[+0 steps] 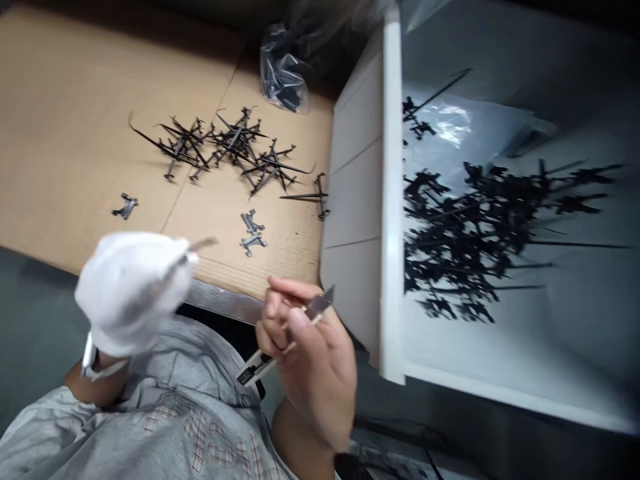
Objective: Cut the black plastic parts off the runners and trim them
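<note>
My left hand, in a white glove, is closed over the near edge of the cardboard and smeared by motion. A thin dark plastic part sticks out of its fingers, its shape blurred. In my bare right hand is a utility knife, its blade pointing up and to the right. The fingers wrap round the knife's handle. Beyond my hands, small dark grey brackets lie on the cardboard, with another bracket farther left. Behind them is a loose pile of black plastic parts with thin stems.
Brown cardboard covers the table. At right stands a white bin, its wall rising beside my right hand; many black parts and a clear plastic bag lie inside. Another clear bag sits at the back.
</note>
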Demonstrator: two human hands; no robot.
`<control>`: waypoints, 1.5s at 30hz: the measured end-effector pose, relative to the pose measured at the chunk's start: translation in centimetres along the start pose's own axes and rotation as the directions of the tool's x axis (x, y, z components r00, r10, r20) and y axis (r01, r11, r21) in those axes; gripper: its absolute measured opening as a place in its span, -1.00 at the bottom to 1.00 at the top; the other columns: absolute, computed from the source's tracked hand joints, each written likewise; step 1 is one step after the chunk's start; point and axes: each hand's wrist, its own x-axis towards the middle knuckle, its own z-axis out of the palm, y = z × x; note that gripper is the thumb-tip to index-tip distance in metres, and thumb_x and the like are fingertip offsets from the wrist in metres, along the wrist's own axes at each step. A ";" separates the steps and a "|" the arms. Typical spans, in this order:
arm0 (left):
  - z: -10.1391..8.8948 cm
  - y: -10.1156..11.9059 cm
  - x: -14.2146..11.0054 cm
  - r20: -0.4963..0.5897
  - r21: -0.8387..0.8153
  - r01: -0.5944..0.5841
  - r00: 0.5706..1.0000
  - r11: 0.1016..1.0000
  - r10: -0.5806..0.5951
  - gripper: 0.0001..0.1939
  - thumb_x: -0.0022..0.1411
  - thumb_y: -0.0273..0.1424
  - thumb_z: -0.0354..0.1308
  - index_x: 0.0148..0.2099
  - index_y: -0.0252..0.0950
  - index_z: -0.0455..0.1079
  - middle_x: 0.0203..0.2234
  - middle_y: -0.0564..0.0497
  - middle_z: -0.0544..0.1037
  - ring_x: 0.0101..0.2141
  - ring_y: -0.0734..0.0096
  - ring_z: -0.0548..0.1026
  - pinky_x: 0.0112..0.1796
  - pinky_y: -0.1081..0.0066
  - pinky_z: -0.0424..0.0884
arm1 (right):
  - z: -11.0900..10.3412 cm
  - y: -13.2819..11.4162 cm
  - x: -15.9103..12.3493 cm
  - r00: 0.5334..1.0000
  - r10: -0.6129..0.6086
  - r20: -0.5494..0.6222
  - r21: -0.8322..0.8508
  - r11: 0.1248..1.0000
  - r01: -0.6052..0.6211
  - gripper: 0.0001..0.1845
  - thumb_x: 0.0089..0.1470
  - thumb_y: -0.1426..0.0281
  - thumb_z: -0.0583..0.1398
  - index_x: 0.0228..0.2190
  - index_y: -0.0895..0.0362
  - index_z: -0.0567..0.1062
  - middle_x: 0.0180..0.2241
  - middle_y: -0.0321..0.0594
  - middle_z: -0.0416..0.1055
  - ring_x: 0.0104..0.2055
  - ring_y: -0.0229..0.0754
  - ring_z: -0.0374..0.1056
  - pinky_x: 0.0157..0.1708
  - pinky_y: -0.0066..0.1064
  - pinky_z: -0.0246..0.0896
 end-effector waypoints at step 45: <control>1.6 3.9 2.6 0.287 -0.097 -0.542 0.788 0.835 0.545 -0.88 0.41 -0.50 0.28 -0.06 -0.31 0.63 -0.30 -0.10 0.77 -0.34 0.24 0.71 -0.21 0.36 0.64 | -1.1 0.1 -0.7 0.985 -0.173 0.027 -0.369 0.913 0.170 -0.93 0.35 0.34 0.34 -0.26 0.01 0.60 -0.43 -0.35 0.54 -0.47 -0.27 0.36 -0.45 -0.42 0.25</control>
